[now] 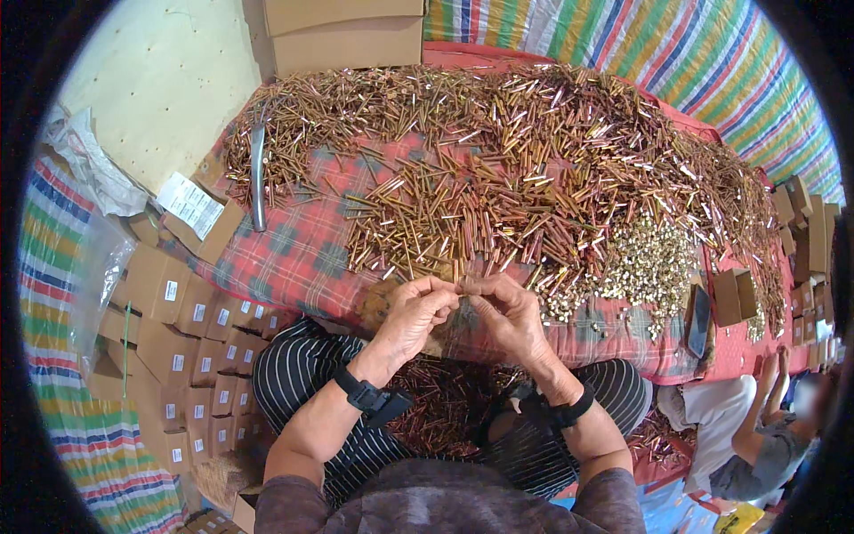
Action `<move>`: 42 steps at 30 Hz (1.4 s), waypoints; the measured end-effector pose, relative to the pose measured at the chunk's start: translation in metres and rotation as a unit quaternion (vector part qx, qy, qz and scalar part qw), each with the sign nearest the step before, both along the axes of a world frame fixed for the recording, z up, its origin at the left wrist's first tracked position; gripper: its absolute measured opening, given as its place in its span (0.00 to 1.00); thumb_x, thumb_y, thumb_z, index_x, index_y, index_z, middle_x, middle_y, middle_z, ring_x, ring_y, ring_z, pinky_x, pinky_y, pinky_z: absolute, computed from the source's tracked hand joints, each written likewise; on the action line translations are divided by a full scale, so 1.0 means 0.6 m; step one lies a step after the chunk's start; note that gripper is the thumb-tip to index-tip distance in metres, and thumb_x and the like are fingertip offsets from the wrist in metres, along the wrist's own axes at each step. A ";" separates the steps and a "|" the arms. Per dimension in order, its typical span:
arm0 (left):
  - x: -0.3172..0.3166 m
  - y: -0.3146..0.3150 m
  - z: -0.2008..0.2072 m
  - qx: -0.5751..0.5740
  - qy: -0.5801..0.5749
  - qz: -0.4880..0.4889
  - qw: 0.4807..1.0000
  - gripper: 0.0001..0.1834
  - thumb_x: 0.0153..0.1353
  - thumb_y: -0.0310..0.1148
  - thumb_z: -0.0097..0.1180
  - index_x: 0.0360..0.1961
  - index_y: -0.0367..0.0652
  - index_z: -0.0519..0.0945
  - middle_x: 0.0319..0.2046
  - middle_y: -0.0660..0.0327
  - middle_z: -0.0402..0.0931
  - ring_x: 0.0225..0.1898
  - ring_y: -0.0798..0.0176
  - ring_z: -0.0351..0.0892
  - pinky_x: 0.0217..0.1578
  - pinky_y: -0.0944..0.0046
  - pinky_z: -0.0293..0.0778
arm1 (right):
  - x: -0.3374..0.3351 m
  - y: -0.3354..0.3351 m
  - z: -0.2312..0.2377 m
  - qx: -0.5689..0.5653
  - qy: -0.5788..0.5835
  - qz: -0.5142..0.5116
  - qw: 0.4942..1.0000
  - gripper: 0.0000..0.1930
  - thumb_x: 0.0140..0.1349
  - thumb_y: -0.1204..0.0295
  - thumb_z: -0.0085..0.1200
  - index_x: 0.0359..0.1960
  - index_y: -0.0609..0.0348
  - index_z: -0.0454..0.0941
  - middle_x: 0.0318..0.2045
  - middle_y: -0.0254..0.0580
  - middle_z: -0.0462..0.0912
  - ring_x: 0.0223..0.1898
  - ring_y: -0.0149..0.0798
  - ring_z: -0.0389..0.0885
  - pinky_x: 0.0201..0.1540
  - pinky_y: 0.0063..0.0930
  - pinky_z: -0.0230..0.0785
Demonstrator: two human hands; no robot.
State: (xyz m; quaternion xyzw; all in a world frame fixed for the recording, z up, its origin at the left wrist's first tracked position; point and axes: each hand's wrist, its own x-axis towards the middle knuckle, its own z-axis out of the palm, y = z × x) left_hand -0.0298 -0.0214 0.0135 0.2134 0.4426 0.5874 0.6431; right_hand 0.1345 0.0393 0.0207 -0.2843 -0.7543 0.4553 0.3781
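Observation:
My left hand (411,318) and my right hand (507,313) meet over my lap, fingertips pinched together on a small thin copper-coloured metal rod (458,283). Both wrists wear black bands. Just beyond my hands a big heap of copper and brass rods (498,169) covers a red plaid cloth (294,254). A pile of small pale brass pieces (645,267) lies to the right of the heap. More copper rods (436,409) lie in my lap between my striped trouser legs.
Several small brown cardboard boxes (178,329) are stacked at my left. A large cardboard box (342,31) stands at the far edge. A metal bar (258,178) lies on the cloth's left. Another person (756,427) sits at lower right. More small boxes (805,240) at right.

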 end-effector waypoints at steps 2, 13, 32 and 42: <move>0.000 0.000 0.000 -0.003 -0.002 0.002 1.000 0.03 0.56 0.23 0.54 0.32 0.36 0.78 0.26 0.62 0.76 0.23 0.77 0.67 0.23 0.77 0.59 | -0.002 -0.008 0.005 -0.077 -0.006 -0.026 0.997 0.07 0.56 0.79 0.56 0.38 0.62 0.78 0.33 0.42 0.80 0.37 0.36 0.79 0.42 0.27 0.70; 0.002 -0.007 0.003 0.008 -0.004 0.012 1.000 0.03 0.55 0.23 0.55 0.31 0.37 0.78 0.25 0.64 0.75 0.22 0.78 0.65 0.23 0.78 0.58 | -0.010 -0.019 0.001 -0.103 0.008 -0.038 0.994 0.05 0.57 0.78 0.56 0.34 0.64 0.76 0.29 0.43 0.79 0.31 0.36 0.78 0.36 0.26 0.69; -0.005 -0.010 -0.019 -0.024 -0.017 -0.018 0.999 0.01 0.53 0.22 0.55 0.28 0.37 0.76 0.23 0.65 0.73 0.21 0.78 0.65 0.21 0.78 0.60 | -0.011 -0.025 0.006 0.112 -0.017 -0.026 0.993 0.05 0.57 0.80 0.53 0.35 0.62 0.74 0.25 0.45 0.76 0.27 0.44 0.77 0.31 0.31 0.69; 0.002 -0.016 -0.003 0.032 0.106 -0.042 0.993 0.01 0.54 0.23 0.55 0.28 0.39 0.76 0.21 0.69 0.71 0.20 0.79 0.63 0.20 0.79 0.58 | -0.015 -0.034 0.018 -0.188 -0.005 -0.014 0.982 0.08 0.58 0.80 0.52 0.40 0.63 0.73 0.28 0.47 0.78 0.29 0.35 0.78 0.32 0.25 0.69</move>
